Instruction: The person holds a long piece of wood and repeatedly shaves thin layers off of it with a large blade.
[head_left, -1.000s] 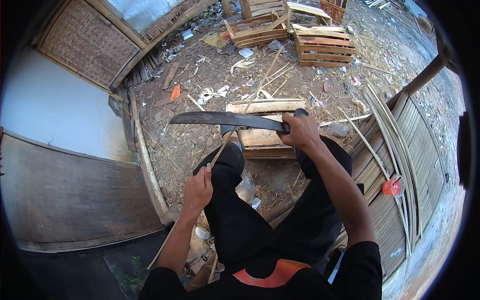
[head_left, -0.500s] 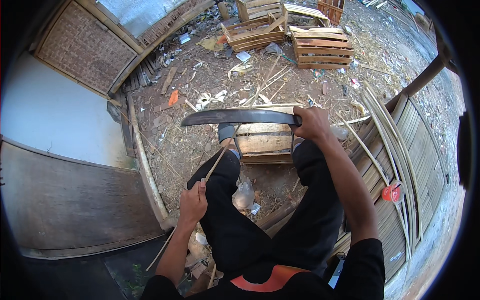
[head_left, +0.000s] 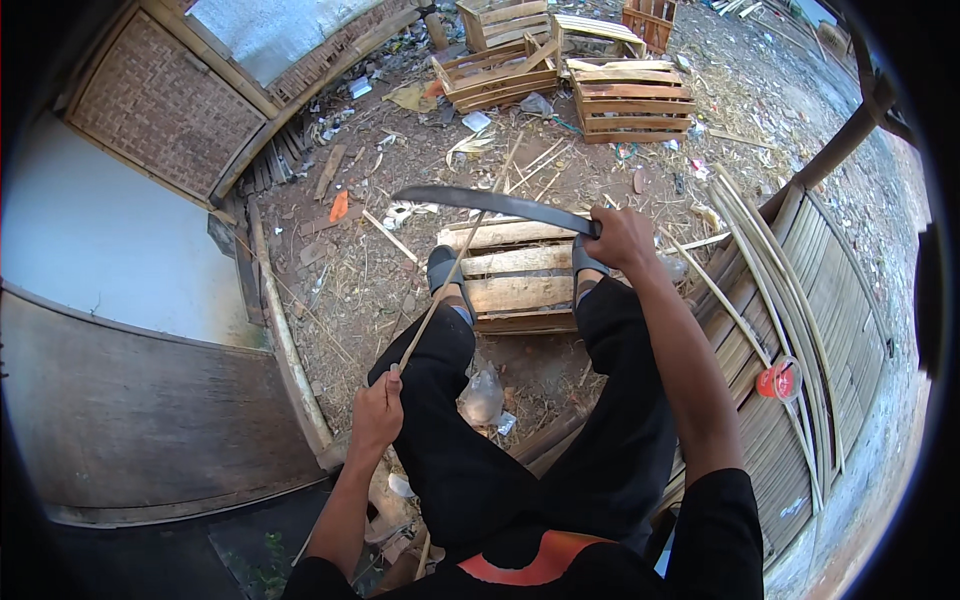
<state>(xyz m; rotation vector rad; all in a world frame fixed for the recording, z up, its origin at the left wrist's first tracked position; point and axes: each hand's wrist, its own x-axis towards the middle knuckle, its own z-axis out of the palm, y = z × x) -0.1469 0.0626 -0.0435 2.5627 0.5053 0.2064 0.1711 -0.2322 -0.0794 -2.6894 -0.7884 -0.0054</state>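
Note:
My right hand (head_left: pixel 620 240) grips the handle of a long dark machete (head_left: pixel 480 200), whose blade points left over the ground. A thin bamboo strip (head_left: pixel 455 270) runs up from my left hand (head_left: pixel 378 412), which is closed around its lower end, and its upper part crosses under the blade. I sit with black-trousered legs stretched forward, both feet resting on a low wooden crate (head_left: pixel 515 275).
Several wooden crates (head_left: pixel 625 100) stand at the back. Bamboo strips (head_left: pixel 775 270) lie bundled on a woven bamboo platform at right beside a red cup (head_left: pixel 778 380). A woven panel (head_left: pixel 160 110) and white wall are at left. A plastic bottle (head_left: pixel 483 395) lies between my legs.
The machete and my right hand have shifted slightly up and right, the blade tilting. My left hand has drawn the bamboo strip lower and nearer to me.

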